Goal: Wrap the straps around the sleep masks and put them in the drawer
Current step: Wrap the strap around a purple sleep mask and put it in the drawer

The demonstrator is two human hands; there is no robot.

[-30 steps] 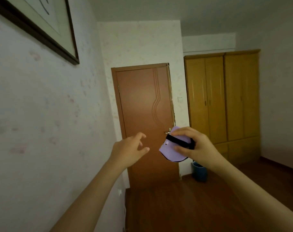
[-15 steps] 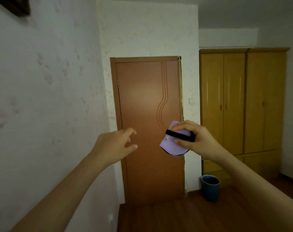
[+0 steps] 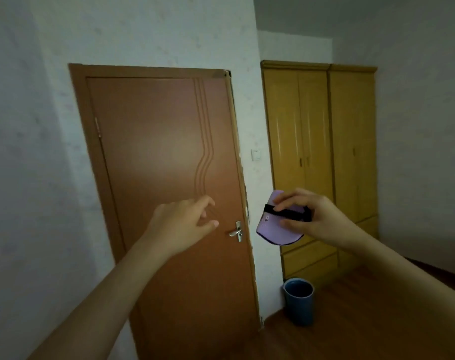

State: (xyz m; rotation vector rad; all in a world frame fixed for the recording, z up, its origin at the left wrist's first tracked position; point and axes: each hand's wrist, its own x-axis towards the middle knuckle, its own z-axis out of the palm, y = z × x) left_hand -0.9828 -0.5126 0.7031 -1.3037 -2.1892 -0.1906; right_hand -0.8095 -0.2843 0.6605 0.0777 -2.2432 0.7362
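Observation:
A folded lilac sleep mask (image 3: 270, 229) with a black strap (image 3: 286, 213) wound across it is pinched in my right hand (image 3: 312, 216), held up in mid-air in front of the wall right of the door. My left hand (image 3: 184, 224) hovers to its left with fingers loosely spread, holding nothing, apart from the mask. Low wooden drawers (image 3: 309, 258) sit at the base of the yellow wardrobe, behind my right hand; they look closed.
A closed brown door (image 3: 156, 165) with a metal handle (image 3: 235, 232) faces me. A tall yellow wardrobe (image 3: 320, 141) stands to its right. A blue bin (image 3: 299, 300) stands on the wood floor by the wall. A white switch (image 3: 255, 154) is on the wall.
The view has swung left and tilted, so door and wardrobe shifted right in frame. Both hands stay raised; my right hand keeps the same grip on the mask.

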